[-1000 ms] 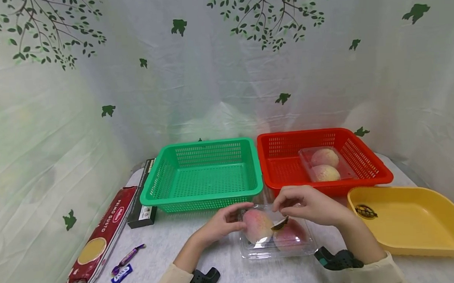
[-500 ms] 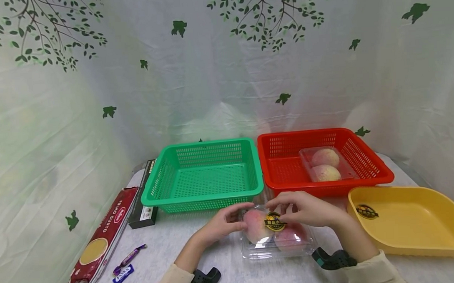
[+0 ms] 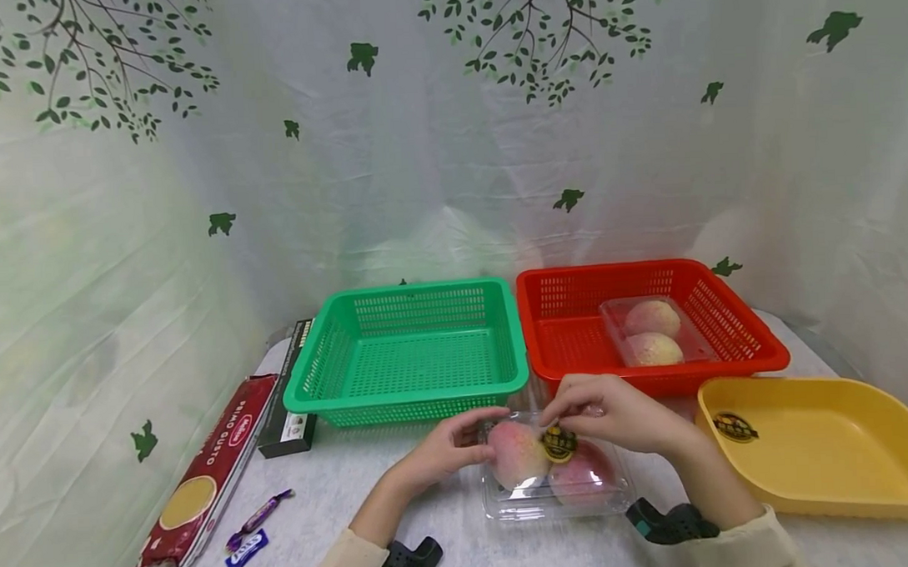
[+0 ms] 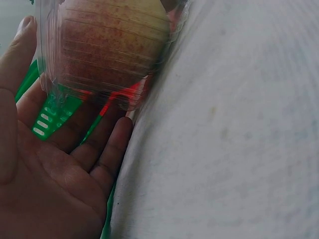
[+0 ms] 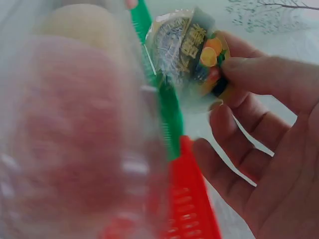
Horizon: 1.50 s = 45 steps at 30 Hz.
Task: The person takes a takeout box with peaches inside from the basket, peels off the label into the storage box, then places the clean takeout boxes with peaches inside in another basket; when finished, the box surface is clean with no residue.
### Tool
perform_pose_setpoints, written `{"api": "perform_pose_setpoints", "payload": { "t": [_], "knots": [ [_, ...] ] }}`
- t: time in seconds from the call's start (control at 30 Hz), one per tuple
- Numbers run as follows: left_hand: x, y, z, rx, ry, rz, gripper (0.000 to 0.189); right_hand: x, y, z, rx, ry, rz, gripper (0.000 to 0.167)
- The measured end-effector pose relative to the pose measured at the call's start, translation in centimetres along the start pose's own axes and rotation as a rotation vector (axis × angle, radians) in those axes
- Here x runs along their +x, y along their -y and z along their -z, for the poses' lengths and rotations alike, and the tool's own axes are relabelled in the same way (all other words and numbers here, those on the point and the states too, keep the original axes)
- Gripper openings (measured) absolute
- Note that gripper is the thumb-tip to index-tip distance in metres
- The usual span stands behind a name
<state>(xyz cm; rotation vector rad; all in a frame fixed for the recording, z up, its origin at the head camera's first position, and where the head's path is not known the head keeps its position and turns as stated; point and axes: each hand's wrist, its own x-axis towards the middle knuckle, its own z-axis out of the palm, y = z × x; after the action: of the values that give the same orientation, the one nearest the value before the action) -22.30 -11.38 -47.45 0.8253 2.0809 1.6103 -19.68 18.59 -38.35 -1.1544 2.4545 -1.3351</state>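
Note:
A clear plastic fruit box (image 3: 514, 511) with two pink-yellow peaches (image 3: 517, 455) lies on the table. My left hand (image 3: 443, 452) holds its left end, thumb at the near side and fingers reaching along the far side (image 4: 65, 174). Between thumb and index finger, my right hand (image 3: 616, 413) pinches the edge of a round black-and-gold sticker (image 3: 560, 444) above the lid. Fruit pictures and lettering show on the sticker (image 5: 187, 52) in the right wrist view. The other right fingers are loosely bent. Whether the sticker touches the lid, I cannot tell.
Behind the box stand a green basket (image 3: 406, 402) and a red basket (image 3: 570, 371) with another peach box (image 3: 619, 332). A yellow tray (image 3: 827, 437) at right bears a similar sticker (image 3: 735, 426). At left lie a red packet (image 3: 219, 450), a black box (image 3: 286, 431) and two small sweets (image 3: 259, 520).
The sticker has turned in my right fingers: nearly edge-on first, then facing up, now tilted. My right hand shifted slightly left and back. The left hand keeps its place on the box.

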Motion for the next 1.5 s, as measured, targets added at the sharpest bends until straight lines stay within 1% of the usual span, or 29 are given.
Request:
{"api": "perform_pose_setpoints", "payload": {
  "t": [0.13, 0.27, 0.33, 0.43, 0.53, 0.6, 0.7, 0.77, 0.83, 1.0, 1.07, 1.27, 1.37, 1.5],
  "knots": [
    [0.0, 0.2, 0.1, -0.005, -0.004, 0.009, 0.054, -0.6, 0.6, 0.9, 0.033, -0.042, 0.005, 0.02],
    [-0.1, 0.2, 0.2, -0.005, -0.011, 0.02, 0.054, -1.3, 1.1, 2.1, 0.037, -0.08, 0.014, 0.022],
    [-0.1, 0.2, 0.2, -0.006, -0.012, 0.024, 0.054, -1.8, 1.2, 3.0, 0.011, -0.112, 0.038, 0.022],
    [-0.2, 0.1, 0.1, -0.007, -0.013, 0.032, 0.053, -3.0, 1.5, 4.3, -0.044, -0.19, 0.061, 0.023],
    [-0.2, 0.0, 0.1, -0.01, -0.015, 0.032, 0.054, -4.3, 1.5, 5.9, -0.084, -0.261, 0.058, 0.025],
    [-0.2, -0.1, 0.0, -0.013, -0.016, 0.035, 0.054, -5.3, 1.2, 6.9, -0.08, -0.294, 0.033, 0.025],
    [-0.1, -0.1, 0.0, -0.016, -0.016, 0.038, 0.054, -6.6, 0.7, 8.2, -0.115, -0.342, -0.002, 0.025],
    [-0.1, -0.1, 0.0, -0.021, -0.015, 0.038, 0.054, -7.4, 0.3, 8.8, -0.141, -0.373, -0.045, 0.023],
    [-0.1, 0.0, 0.0, -0.026, -0.012, 0.034, 0.054, -8.2, 0.1, 9.5, -0.177, -0.386, -0.087, 0.022],
    [0.0, 0.1, -0.1, -0.037, -0.006, 0.03, 0.054, -10.1, -0.9, 10.9, -0.199, -0.407, -0.178, 0.024],
    [0.0, 0.1, -0.1, -0.04, -0.006, 0.034, 0.053, -10.8, -1.3, 11.4, -0.213, -0.428, -0.218, 0.025],
    [0.0, 0.2, -0.1, -0.045, -0.002, 0.034, 0.053, -12.7, -2.7, 12.6, -0.335, -0.479, -0.387, 0.024],
    [0.0, 0.2, -0.1, -0.047, -0.002, 0.035, 0.053, -13.4, -3.3, 13.1, -0.391, -0.471, -0.475, 0.024],
    [0.0, 0.2, -0.1, -0.047, -0.004, 0.034, 0.053, -13.9, -4.0, 13.7, -0.418, -0.395, -0.606, 0.026]
  ]
}}
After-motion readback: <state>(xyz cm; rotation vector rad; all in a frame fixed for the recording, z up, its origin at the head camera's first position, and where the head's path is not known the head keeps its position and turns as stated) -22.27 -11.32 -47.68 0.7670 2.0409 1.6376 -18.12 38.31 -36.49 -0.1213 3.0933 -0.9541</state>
